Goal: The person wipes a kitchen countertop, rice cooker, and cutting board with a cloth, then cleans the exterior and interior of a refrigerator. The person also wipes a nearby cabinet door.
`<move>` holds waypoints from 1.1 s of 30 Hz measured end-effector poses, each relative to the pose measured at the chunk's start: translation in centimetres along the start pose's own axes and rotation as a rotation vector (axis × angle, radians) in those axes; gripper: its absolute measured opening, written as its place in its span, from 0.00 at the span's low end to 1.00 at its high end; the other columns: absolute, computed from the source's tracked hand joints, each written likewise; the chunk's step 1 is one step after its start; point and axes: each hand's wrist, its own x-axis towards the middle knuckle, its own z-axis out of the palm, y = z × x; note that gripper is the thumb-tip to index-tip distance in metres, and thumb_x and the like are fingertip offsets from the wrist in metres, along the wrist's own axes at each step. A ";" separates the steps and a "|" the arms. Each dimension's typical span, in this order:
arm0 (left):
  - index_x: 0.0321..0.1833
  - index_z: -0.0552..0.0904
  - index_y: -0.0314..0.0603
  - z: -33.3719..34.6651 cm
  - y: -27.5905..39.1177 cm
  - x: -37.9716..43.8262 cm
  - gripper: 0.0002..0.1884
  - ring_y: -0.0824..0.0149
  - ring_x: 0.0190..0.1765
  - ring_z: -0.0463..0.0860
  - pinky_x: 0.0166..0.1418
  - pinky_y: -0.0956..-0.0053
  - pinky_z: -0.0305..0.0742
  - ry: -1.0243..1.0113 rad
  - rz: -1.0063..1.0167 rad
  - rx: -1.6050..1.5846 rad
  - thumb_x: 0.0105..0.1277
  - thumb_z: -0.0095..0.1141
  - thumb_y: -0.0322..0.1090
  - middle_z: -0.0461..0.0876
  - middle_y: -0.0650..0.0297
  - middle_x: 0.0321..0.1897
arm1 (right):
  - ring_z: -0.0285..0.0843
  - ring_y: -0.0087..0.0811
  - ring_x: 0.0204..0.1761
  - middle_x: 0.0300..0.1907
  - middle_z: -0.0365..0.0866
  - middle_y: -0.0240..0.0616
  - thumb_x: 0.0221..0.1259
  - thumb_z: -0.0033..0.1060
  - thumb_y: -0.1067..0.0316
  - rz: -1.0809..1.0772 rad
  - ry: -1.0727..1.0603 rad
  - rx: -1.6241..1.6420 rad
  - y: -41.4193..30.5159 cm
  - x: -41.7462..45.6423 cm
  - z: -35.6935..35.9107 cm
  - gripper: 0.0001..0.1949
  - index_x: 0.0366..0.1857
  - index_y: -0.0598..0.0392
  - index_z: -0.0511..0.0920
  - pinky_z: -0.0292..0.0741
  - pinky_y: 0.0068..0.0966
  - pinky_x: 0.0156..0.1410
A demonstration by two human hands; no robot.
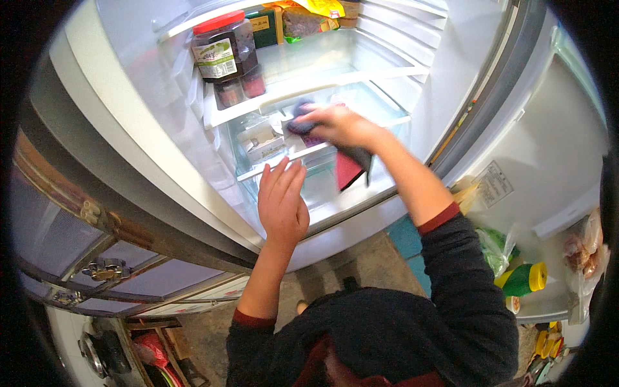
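Note:
My right hand (341, 123), blurred, grips a dark and red cloth (349, 169) inside the open refrigerator. One bunched end pokes out past the fingers, and a flap hangs below the palm. Beneath that hand lies a glass shelf with a white front trim (372, 133). My left hand (284, 203) is empty, its fingers stretched out at the front edge of this shelf; whether they touch it I cannot tell. Left of the cloth, a small white box (263, 142) with clear wrapping sits in the lower section. A purplish item under my right hand is mostly hidden.
A large red-lidded jar (225, 48) of dark contents stands on the upper glass shelf (309, 89), left side. Behind it are a dark green box (263, 29) and bagged food (304, 24). The opened door (541, 126) at right carries a green-and-yellow bottle (524, 280) and bags.

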 end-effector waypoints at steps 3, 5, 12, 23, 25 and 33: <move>0.66 0.83 0.37 1.1 -0.7 0.9 0.30 0.47 0.75 0.76 0.84 0.43 0.56 -0.042 -0.085 0.070 0.59 0.50 0.18 0.84 0.52 0.66 | 0.69 0.56 0.76 0.75 0.73 0.55 0.69 0.63 0.61 0.212 0.028 -0.213 10.4 -3.5 -6.0 0.24 0.70 0.44 0.80 0.66 0.44 0.82; 0.69 0.81 0.38 1.6 -1.7 0.4 0.29 0.47 0.77 0.74 0.86 0.42 0.52 -0.054 -0.100 0.113 0.61 0.50 0.18 0.81 0.52 0.70 | 0.70 0.59 0.75 0.74 0.72 0.60 0.71 0.61 0.60 0.402 0.091 -0.395 11.1 -3.5 -5.3 0.26 0.72 0.47 0.77 0.67 0.44 0.81; 0.69 0.81 0.40 1.4 -3.3 -1.1 0.29 0.50 0.77 0.73 0.86 0.42 0.52 -0.121 -0.099 0.241 0.61 0.53 0.19 0.79 0.55 0.72 | 0.75 0.66 0.66 0.63 0.76 0.68 0.74 0.56 0.57 0.186 0.092 -0.327 6.2 3.4 -0.1 0.22 0.65 0.58 0.78 0.72 0.50 0.74; 0.69 0.82 0.40 1.2 -2.8 -0.3 0.32 0.53 0.77 0.74 0.85 0.43 0.55 -0.161 -0.121 0.215 0.58 0.53 0.19 0.80 0.56 0.73 | 0.79 0.54 0.67 0.62 0.83 0.55 0.64 0.63 0.56 0.866 0.013 -0.564 11.1 15.0 0.0 0.19 0.54 0.52 0.89 0.76 0.56 0.67; 0.69 0.82 0.40 1.8 -2.6 0.0 0.32 0.52 0.77 0.74 0.85 0.43 0.55 -0.150 -0.104 0.201 0.57 0.53 0.19 0.79 0.56 0.73 | 0.80 0.54 0.65 0.62 0.84 0.55 0.65 0.63 0.56 0.807 0.111 -0.633 11.1 16.0 2.4 0.19 0.54 0.54 0.89 0.75 0.56 0.66; 0.69 0.81 0.41 2.5 -2.5 -0.1 0.32 0.51 0.77 0.74 0.86 0.41 0.51 -0.146 -0.102 0.203 0.57 0.52 0.19 0.79 0.56 0.73 | 0.87 0.48 0.57 0.50 0.90 0.50 0.62 0.64 0.58 0.246 0.059 -0.648 8.1 14.6 2.7 0.14 0.47 0.47 0.91 0.82 0.47 0.61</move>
